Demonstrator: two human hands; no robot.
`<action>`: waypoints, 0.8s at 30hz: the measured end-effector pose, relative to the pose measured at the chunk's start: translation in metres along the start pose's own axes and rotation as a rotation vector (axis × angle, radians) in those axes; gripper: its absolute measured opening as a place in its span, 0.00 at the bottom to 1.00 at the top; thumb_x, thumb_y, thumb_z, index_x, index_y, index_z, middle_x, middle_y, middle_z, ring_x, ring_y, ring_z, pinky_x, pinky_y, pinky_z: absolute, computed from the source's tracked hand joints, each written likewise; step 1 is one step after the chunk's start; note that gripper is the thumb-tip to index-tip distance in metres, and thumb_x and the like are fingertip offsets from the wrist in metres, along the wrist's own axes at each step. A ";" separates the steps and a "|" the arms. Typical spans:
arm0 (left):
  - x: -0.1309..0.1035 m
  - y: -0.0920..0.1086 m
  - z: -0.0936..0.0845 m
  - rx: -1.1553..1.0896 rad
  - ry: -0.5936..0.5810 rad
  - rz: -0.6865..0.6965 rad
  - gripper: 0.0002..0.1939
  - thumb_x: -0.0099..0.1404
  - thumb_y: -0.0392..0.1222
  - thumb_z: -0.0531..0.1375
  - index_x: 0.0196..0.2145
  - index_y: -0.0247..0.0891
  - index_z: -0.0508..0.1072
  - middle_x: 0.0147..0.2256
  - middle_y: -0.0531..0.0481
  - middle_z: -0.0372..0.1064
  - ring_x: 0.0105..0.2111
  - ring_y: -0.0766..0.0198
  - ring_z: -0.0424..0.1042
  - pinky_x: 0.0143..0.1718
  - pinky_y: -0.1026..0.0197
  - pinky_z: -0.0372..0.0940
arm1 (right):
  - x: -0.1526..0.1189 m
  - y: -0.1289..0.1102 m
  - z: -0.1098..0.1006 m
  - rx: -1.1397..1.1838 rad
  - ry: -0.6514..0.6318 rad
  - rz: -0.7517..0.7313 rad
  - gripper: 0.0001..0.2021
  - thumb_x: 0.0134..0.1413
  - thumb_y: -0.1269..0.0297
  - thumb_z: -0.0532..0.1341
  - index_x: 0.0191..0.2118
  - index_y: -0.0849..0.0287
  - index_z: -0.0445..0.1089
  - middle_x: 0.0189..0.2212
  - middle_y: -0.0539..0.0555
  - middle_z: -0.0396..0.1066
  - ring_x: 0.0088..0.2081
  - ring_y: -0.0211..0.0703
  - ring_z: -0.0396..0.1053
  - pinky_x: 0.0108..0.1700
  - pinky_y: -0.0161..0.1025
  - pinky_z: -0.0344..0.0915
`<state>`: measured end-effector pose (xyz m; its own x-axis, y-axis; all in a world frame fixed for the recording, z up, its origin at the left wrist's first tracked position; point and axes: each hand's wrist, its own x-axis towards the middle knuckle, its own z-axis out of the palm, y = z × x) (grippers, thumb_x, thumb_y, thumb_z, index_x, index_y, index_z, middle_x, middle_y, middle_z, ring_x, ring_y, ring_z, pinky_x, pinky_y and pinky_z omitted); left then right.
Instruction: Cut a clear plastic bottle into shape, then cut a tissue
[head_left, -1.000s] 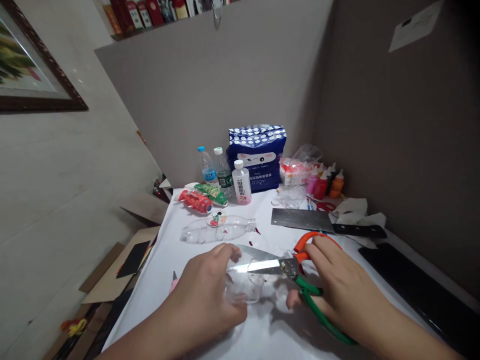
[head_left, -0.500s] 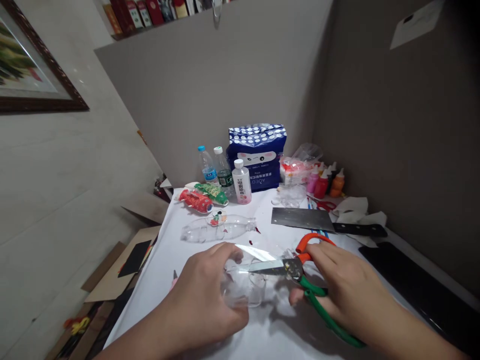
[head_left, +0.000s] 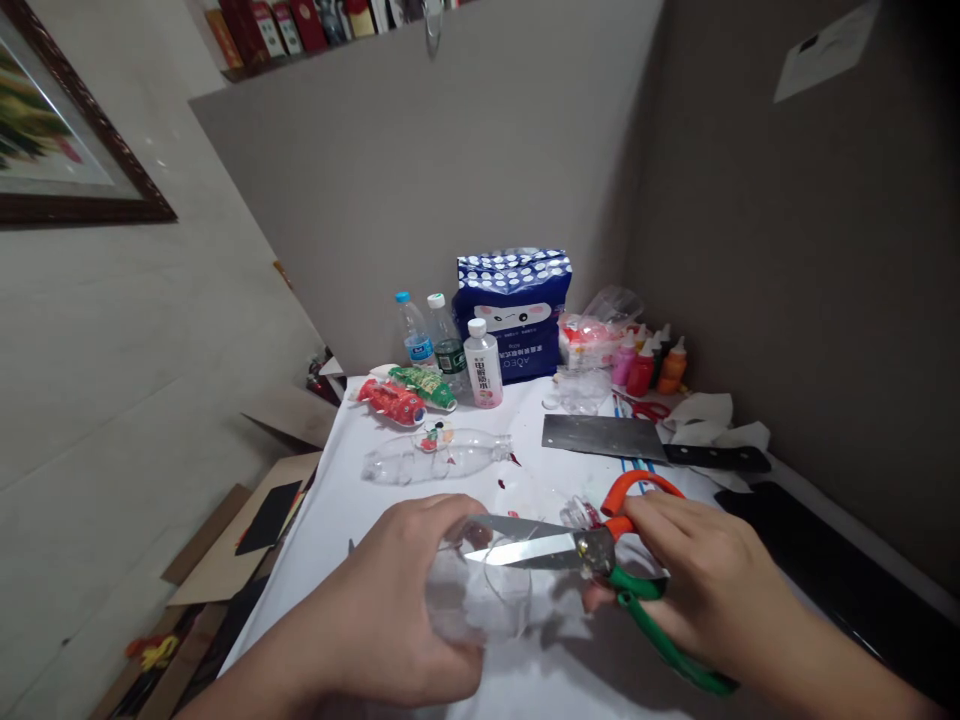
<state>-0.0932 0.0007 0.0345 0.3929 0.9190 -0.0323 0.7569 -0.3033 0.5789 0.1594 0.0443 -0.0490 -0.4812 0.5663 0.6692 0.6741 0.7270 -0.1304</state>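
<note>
Fingers of left hand (head_left: 409,600) curled around clear plastic piece (head_left: 480,595).

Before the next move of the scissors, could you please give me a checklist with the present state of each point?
1. Right hand holds the scissors by the handles: ok.
2. Left hand grips the clear plastic piece: ok.
3. Left fingers well away from the blades: not ok, the tips are close to them.
4. Cleaver lying flat, clear of both hands: ok.
5. Plastic cut through: cannot tell.
</note>
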 end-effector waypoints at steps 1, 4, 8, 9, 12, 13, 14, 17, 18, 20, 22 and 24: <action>-0.001 0.000 -0.001 -0.006 -0.025 0.005 0.17 0.41 0.31 0.59 0.32 0.43 0.66 0.29 0.59 0.66 0.27 0.67 0.64 0.25 0.66 0.59 | 0.000 0.000 0.000 -0.002 0.002 -0.012 0.18 0.47 0.48 0.64 0.27 0.57 0.61 0.20 0.50 0.64 0.21 0.40 0.63 0.23 0.36 0.57; -0.001 0.000 -0.002 -0.013 -0.050 0.042 0.19 0.40 0.31 0.60 0.32 0.43 0.66 0.30 0.60 0.66 0.29 0.67 0.66 0.27 0.66 0.61 | -0.001 0.003 0.000 -0.002 0.019 -0.044 0.17 0.49 0.49 0.64 0.28 0.58 0.62 0.20 0.50 0.65 0.21 0.41 0.64 0.23 0.36 0.58; 0.005 -0.005 0.006 0.023 0.218 0.042 0.31 0.41 0.33 0.64 0.45 0.45 0.64 0.45 0.55 0.67 0.45 0.60 0.67 0.46 0.62 0.64 | -0.004 0.009 0.003 -0.048 0.063 -0.011 0.20 0.51 0.45 0.61 0.32 0.60 0.65 0.22 0.52 0.68 0.23 0.43 0.68 0.25 0.36 0.60; 0.007 -0.007 0.009 0.044 0.309 0.023 0.36 0.42 0.35 0.66 0.50 0.45 0.61 0.49 0.52 0.64 0.49 0.58 0.65 0.51 0.59 0.62 | -0.004 0.009 0.004 -0.070 0.073 0.014 0.20 0.51 0.44 0.60 0.33 0.60 0.65 0.22 0.52 0.69 0.23 0.43 0.68 0.25 0.36 0.60; 0.012 -0.015 0.015 0.099 0.432 -0.022 0.45 0.44 0.45 0.69 0.57 0.46 0.54 0.57 0.48 0.58 0.56 0.54 0.60 0.57 0.54 0.59 | -0.005 0.009 0.006 -0.114 0.064 0.073 0.21 0.51 0.43 0.59 0.32 0.60 0.66 0.20 0.50 0.67 0.20 0.42 0.67 0.22 0.36 0.58; 0.012 -0.016 0.017 0.117 0.425 -0.026 0.45 0.45 0.47 0.69 0.58 0.46 0.54 0.58 0.47 0.57 0.57 0.53 0.59 0.57 0.53 0.59 | -0.005 0.008 0.006 -0.116 0.049 0.080 0.21 0.51 0.43 0.60 0.32 0.59 0.66 0.19 0.50 0.66 0.20 0.42 0.67 0.22 0.36 0.58; 0.012 -0.017 0.018 0.137 0.409 -0.022 0.44 0.46 0.47 0.69 0.58 0.45 0.55 0.58 0.47 0.57 0.57 0.53 0.59 0.57 0.52 0.59 | -0.005 0.007 0.006 -0.111 0.035 0.079 0.20 0.51 0.43 0.60 0.31 0.59 0.65 0.19 0.50 0.66 0.19 0.42 0.67 0.22 0.36 0.58; 0.010 -0.015 0.016 0.171 0.360 0.002 0.33 0.48 0.42 0.66 0.52 0.44 0.63 0.56 0.48 0.61 0.55 0.53 0.62 0.56 0.53 0.59 | -0.004 0.004 0.005 -0.087 0.015 0.062 0.19 0.52 0.44 0.59 0.28 0.58 0.64 0.18 0.49 0.65 0.18 0.41 0.65 0.21 0.35 0.57; 0.009 -0.014 0.014 0.161 0.336 -0.002 0.30 0.47 0.40 0.65 0.50 0.44 0.65 0.53 0.48 0.64 0.53 0.54 0.65 0.54 0.54 0.61 | -0.004 0.004 0.005 -0.079 0.014 0.053 0.19 0.52 0.45 0.59 0.26 0.57 0.63 0.17 0.48 0.64 0.18 0.40 0.64 0.20 0.35 0.57; 0.006 -0.010 0.009 0.115 0.259 -0.029 0.28 0.44 0.37 0.64 0.45 0.43 0.67 0.46 0.51 0.69 0.46 0.55 0.69 0.48 0.57 0.65 | -0.004 0.005 0.005 -0.062 0.011 0.041 0.19 0.51 0.45 0.60 0.25 0.56 0.61 0.16 0.48 0.62 0.17 0.40 0.62 0.20 0.35 0.56; 0.003 -0.006 0.005 0.071 0.160 -0.056 0.26 0.41 0.34 0.63 0.41 0.44 0.68 0.40 0.54 0.71 0.39 0.58 0.70 0.42 0.59 0.67 | -0.003 0.006 0.004 -0.035 -0.001 0.023 0.18 0.51 0.46 0.61 0.25 0.56 0.62 0.16 0.48 0.62 0.17 0.40 0.62 0.20 0.35 0.56; 0.002 -0.004 0.003 0.053 0.117 -0.044 0.24 0.40 0.32 0.62 0.39 0.44 0.68 0.38 0.55 0.70 0.38 0.59 0.70 0.40 0.60 0.67 | -0.002 0.006 0.004 -0.001 -0.004 0.008 0.18 0.50 0.47 0.62 0.27 0.57 0.63 0.18 0.48 0.64 0.19 0.40 0.63 0.21 0.35 0.57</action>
<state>-0.0941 0.0028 0.0299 0.2974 0.9539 0.0397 0.7998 -0.2716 0.5353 0.1618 0.0490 -0.0540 -0.4780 0.5732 0.6655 0.6784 0.7222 -0.1348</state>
